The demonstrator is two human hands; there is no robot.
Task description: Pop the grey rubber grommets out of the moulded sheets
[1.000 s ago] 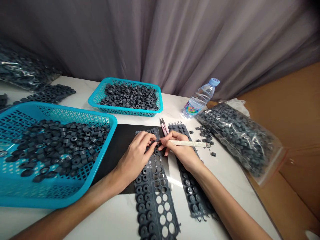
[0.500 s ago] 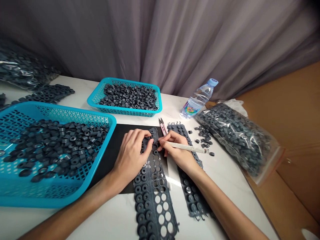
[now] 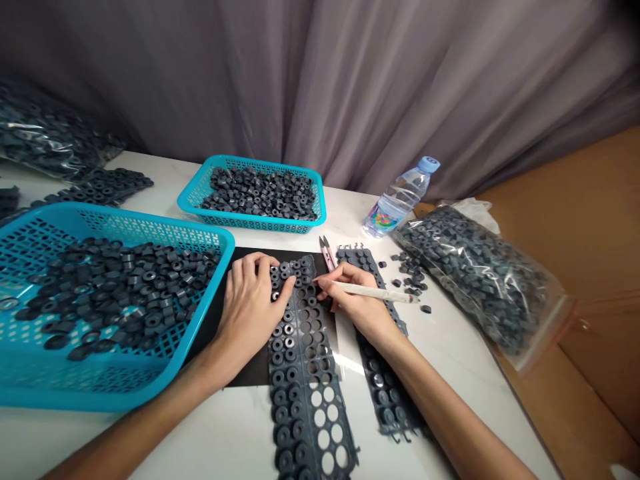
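A long dark grey rubber sheet [image 3: 315, 347] runs from the mat toward me. Thick rings fill its left rows; open round holes line much of its right side. My left hand [image 3: 253, 297] rests along its left edge near the far end, fingers stretched and thumb apart on the rings. In my right hand [image 3: 357, 300] is a slim pen-shaped tool with a whitish handle [image 3: 375, 291]. Its tip points at the sheet's right edge, close to a ring; the exact contact is too small to tell. Pink thread snips [image 3: 327, 253] lie just beyond that hand.
A black mat [image 3: 245, 367] lies under the sheet. Blue baskets of rings stand at left [image 3: 227, 267] and back [image 3: 323, 207]. Another rubber sheet [image 3: 383, 393] lies under my right forearm. Loose plugs [image 3: 413, 270], a water bottle [image 3: 397, 200] and a filled plastic bag [image 3: 480, 273] are at right.
My left hand has shifted left, its thumb and index finger moving apart and uncovering rings at the far end. The right hand keeps the tool in nearly the same place.
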